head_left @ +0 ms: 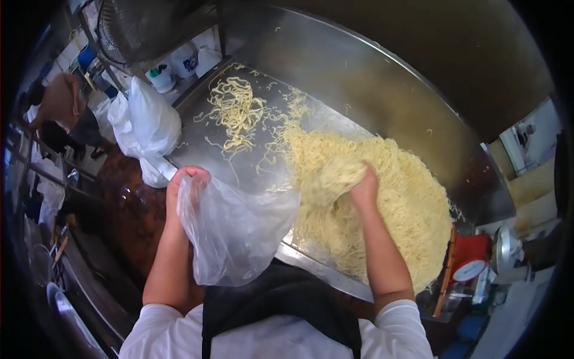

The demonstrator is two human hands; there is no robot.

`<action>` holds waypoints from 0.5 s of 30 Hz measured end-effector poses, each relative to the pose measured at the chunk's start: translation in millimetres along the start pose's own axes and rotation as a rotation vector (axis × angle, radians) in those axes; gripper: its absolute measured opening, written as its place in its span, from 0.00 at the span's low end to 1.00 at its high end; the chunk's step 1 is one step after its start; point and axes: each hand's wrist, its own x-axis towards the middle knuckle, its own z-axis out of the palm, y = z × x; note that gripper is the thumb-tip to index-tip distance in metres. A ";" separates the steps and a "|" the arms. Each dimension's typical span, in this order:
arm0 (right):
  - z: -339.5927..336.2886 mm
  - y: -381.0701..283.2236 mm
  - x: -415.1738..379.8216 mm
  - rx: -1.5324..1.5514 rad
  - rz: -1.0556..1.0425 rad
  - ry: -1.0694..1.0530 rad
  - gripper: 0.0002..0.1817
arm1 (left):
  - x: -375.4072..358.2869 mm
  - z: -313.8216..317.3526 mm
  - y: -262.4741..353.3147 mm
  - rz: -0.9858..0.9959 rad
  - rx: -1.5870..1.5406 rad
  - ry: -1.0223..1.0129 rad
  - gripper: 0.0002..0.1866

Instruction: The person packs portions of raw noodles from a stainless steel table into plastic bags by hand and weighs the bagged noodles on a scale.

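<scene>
My left hand [190,177] is closed on the rim of a clear plastic bag [239,233], which hangs in front of my apron with its mouth toward the noodles. In my right hand [365,188] is a clump of pale yellow noodles [338,176], slightly blurred, just above the big heap. That heap of noodles [400,209] covers the right part of a metal table [218,140]. A smaller loose scatter of noodles [236,110] lies at the table's far left. The fingertips of my right hand are partly hidden by the noodles.
Filled white plastic bags [149,116] hang at the table's left edge. A raised metal back wall [335,66] runs behind the noodles. At the right stand a red scale [469,257] and a wooden stick [445,269]. Another person [66,107] is at the far left.
</scene>
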 end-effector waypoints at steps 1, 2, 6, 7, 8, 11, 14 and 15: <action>-20.0 -19.2 13.3 0.058 -0.106 0.068 0.21 | 0.3 -3.2 -5.4 0.034 0.041 -0.001 0.06; -42.5 -46.0 28.0 0.116 -0.211 0.136 0.21 | 0.1 -4.9 -9.1 0.068 0.082 -0.006 0.07; -132.9 -164.0 99.3 0.375 -0.594 0.269 0.18 | 7.7 -5.0 -11.4 0.121 0.029 -0.061 0.07; -152.6 -193.4 114.2 0.606 -0.579 0.225 0.21 | 11.8 -7.5 -16.9 0.133 0.000 -0.077 0.08; -172.9 -218.4 126.4 0.763 -0.523 0.122 0.23 | 14.9 -9.3 -21.5 0.144 -0.029 -0.091 0.08; -226.0 -276.9 160.2 1.134 -0.333 -0.025 0.26 | 15.6 -13.6 -30.0 0.031 -0.295 -0.063 0.09; -267.5 -296.6 179.3 1.158 -0.309 0.042 0.26 | 13.3 -22.5 -40.8 -0.013 -0.267 -0.021 0.10; -281.9 -297.8 182.2 1.122 -0.320 0.086 0.27 | 13.5 -24.0 -39.2 -0.042 -0.085 0.004 0.09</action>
